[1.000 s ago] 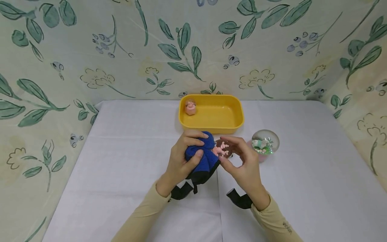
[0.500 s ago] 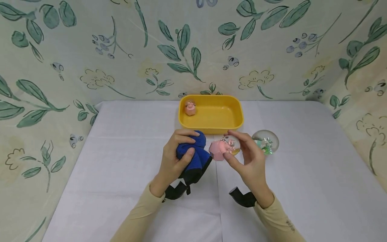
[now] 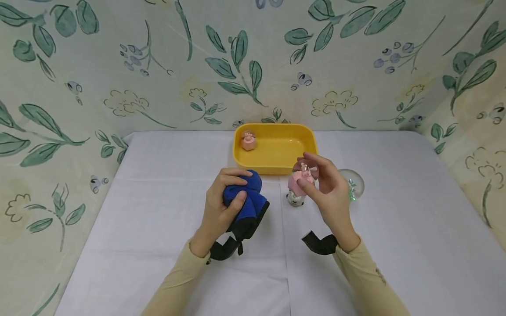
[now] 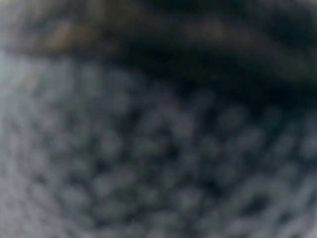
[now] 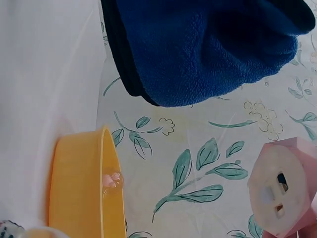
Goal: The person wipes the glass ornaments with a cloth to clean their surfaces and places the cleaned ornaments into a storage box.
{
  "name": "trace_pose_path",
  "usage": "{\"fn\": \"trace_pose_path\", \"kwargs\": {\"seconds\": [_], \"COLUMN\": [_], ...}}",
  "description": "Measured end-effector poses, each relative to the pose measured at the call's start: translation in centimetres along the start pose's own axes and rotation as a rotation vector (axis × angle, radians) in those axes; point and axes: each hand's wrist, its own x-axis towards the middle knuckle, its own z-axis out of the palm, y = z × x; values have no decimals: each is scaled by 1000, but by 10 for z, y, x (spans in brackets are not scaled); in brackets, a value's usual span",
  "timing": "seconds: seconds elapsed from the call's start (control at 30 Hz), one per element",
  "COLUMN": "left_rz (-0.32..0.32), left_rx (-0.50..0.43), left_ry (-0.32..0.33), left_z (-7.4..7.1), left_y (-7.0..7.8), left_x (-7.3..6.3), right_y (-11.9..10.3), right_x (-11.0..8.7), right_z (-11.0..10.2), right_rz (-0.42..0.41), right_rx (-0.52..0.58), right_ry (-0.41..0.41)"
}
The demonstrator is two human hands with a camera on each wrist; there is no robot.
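My left hand (image 3: 216, 206) grips a bunched blue cloth (image 3: 246, 197) with black edging over the middle of the table. In my right hand (image 3: 334, 199) is a small snow globe (image 3: 297, 181) with a pink base and clear dome, pinched by thumb and fingers in front of the yellow tray. The right wrist view shows the underside of its pink base (image 5: 280, 191), apart from the cloth (image 5: 198, 54). A small black-and-white figure (image 3: 295, 199) shows just below the globe. Dark, blurred fabric-like texture fills the left wrist view.
A yellow tray (image 3: 276, 170) stands at the back, with a small pink globe ornament (image 3: 248, 141) at its left end. To the right, a larger snow globe (image 3: 357, 182) with green contents is partly behind my right hand. White cloth (image 3: 158, 197) covers the table.
The pink-based globe has come away from the blue cloth, moved right and toward the tray, and turned dome up. My left hand has shifted left with the cloth. The black-and-white figure has become visible.
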Motion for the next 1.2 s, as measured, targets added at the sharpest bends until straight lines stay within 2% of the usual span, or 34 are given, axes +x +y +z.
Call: {"fn": "trace_pose_path", "kwargs": {"seconds": [0.37, 0.57, 0.77, 1.2], "left_rz": [-4, -19, -34, -40], "left_rx": [3, -8, 0, 0], "left_ry": [-17, -32, -42, -63], "left_z": [0, 1, 2, 3], "left_y": [-2, -2, -2, -3], "left_x": [-2, -5, -7, -7], "right_y": [15, 29, 41, 64], "right_x": [22, 36, 52, 91], "right_z": [1, 4, 8, 18], "right_rz": [124, 150, 170, 219], "right_rx": [-87, -81, -138, -179], "right_ry": [0, -3, -4, -2]}}
